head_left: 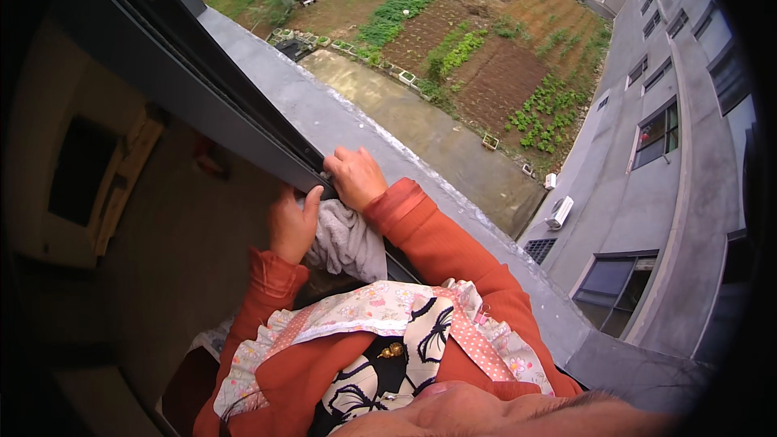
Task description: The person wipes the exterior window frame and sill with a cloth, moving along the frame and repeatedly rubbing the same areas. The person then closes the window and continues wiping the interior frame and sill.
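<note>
A dark-framed window sash [235, 117] runs from the upper left down to my hands. My right hand [356, 178] is on its outer side, fingers curled closed against the end of the frame. On the inner side, my left hand [293, 222] grips the same sash with its thumb up along the edge; its other fingers are partly hidden. A crumpled light grey cloth [346, 243] lies bunched just below both hands, touching or very near my left hand. Both forearms are in rust-orange sleeves.
A grey concrete ledge [340, 117] runs along outside, with a drop to a paved yard [437, 137] and garden plots [502, 73] far below. A grey building wall [647, 170] with windows rises at the right. Inside at the left is a dim room with a wooden-edged piece [125, 182].
</note>
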